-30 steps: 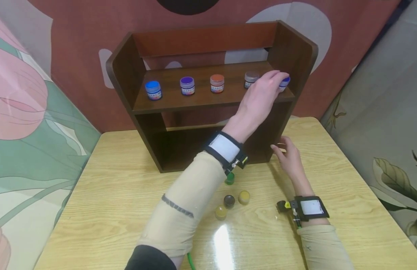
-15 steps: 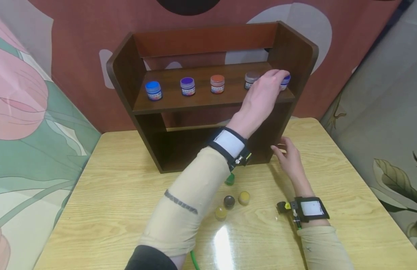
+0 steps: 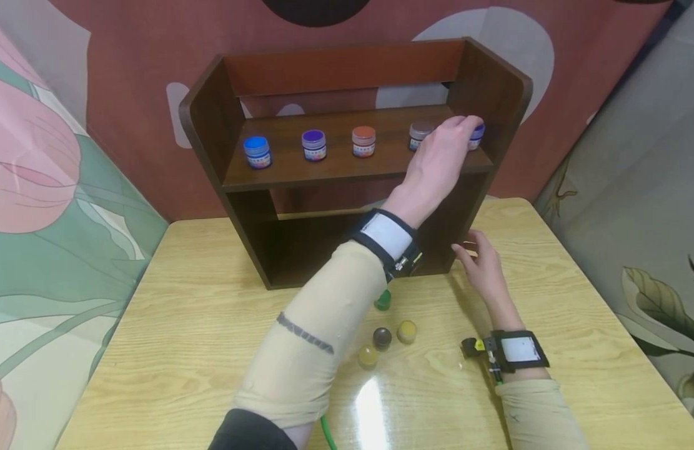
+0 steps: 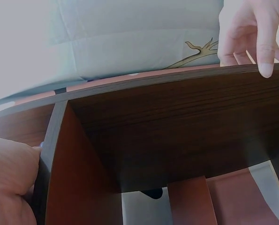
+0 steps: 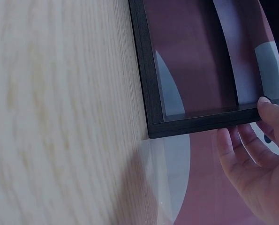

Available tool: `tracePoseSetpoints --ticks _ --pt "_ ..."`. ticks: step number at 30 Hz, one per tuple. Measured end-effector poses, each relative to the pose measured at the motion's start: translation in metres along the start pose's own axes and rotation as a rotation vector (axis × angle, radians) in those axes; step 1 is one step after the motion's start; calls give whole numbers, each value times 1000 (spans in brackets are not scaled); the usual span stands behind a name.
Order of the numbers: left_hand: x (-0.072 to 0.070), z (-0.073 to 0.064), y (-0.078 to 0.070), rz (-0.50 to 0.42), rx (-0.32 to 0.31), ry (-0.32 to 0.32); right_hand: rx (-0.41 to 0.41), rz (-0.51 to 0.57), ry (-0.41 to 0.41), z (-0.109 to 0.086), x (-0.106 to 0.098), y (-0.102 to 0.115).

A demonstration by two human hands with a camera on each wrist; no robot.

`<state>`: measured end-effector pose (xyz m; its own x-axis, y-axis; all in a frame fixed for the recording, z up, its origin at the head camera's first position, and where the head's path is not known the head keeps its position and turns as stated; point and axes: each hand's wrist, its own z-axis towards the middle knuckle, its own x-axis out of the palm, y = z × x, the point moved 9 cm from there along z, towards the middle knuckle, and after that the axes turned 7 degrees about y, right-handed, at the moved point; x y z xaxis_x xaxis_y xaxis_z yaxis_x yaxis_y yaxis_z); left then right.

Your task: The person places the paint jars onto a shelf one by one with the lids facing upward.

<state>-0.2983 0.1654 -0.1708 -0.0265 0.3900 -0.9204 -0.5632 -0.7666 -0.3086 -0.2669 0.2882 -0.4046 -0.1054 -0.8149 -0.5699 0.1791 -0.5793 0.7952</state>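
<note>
On the upper board of a dark brown wooden shelf (image 3: pixel 302 181), my left hand (image 3: pixel 436 159) reaches to the right end and grips a small paint jar (image 3: pixel 477 135) with a dark blue lid. The hand covers much of that jar; in the left wrist view the fingers are mostly behind the board's edge. Lower down, my right hand (image 3: pixel 484 265) holds the shelf's right side panel (image 5: pixel 209 121), thumb on the front edge and fingers along the outer face. Left of the gripped jar stand a grey-lidded jar (image 3: pixel 419 135), an orange one (image 3: pixel 363 142), a purple one (image 3: pixel 314 145) and a blue one (image 3: pixel 258 153).
On the wooden table (image 3: pixel 189 350) before the shelf are a green jar (image 3: pixel 383 300), a dark jar (image 3: pixel 382 338) and two yellowish jars, one yellow jar (image 3: pixel 406 332) further right. Patterned cloth (image 3: pixel 127 62) hangs behind and at both sides.
My left forearm and wrist have shifted slightly right and up, while the fingers stay at the dark blue-lidded jar. My right hand keeps its place on the side panel.
</note>
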Motion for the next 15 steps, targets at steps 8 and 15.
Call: tracePoseSetpoints --ticks 8,15 --pt "1 1 6 -85 -45 8 10 8 3 0 0 0" --pt "2 3 7 -102 -56 2 12 10 6 -1 0 1"
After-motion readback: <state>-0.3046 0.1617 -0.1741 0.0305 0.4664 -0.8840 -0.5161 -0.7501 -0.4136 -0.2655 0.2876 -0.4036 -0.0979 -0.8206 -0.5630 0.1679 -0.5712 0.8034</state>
